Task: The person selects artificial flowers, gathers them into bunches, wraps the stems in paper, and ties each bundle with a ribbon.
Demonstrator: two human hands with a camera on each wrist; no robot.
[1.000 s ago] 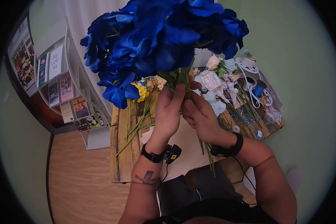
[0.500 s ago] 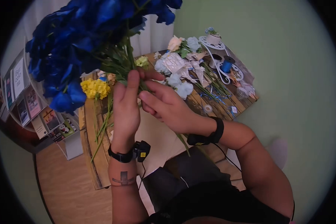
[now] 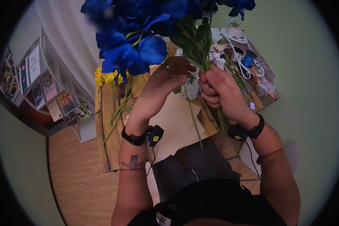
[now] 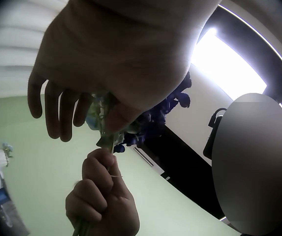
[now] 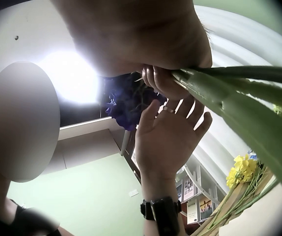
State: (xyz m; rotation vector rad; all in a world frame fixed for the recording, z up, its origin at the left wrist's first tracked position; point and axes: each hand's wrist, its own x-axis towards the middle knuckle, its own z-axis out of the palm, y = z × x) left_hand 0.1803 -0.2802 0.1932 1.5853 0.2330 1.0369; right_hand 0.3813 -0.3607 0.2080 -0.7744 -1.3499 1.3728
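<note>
My right hand (image 3: 226,92) grips the green stems (image 3: 205,69) of a bunch of blue artificial flowers (image 3: 139,49), with fingers curled round them below the leaves. The blooms spread over the top of the head view, partly cut off by its edge. Just left of the stems, my left hand (image 3: 164,86) has its fingers spread and holds nothing. The right wrist view shows that left hand (image 5: 168,137) with straight, parted fingers and a ring. Long cut stems (image 5: 239,108) run out below my right hand in the same view. In the left wrist view, the right fist (image 4: 101,191) encloses the stems.
Sheets of cream paper (image 3: 173,120) lie on the wooden table (image 3: 109,139). Yellow flowers (image 3: 109,76) with long stems rest at its left. At the right stand a blue ribbon spool (image 3: 248,59) and a white scrolled metal stand (image 3: 239,71). A brochure rack (image 3: 45,88) stands to the left.
My left hand has come off the stems and its fingers have opened; the right hand now holds the bunch alone. The bunch swung left in the view, then back right.
</note>
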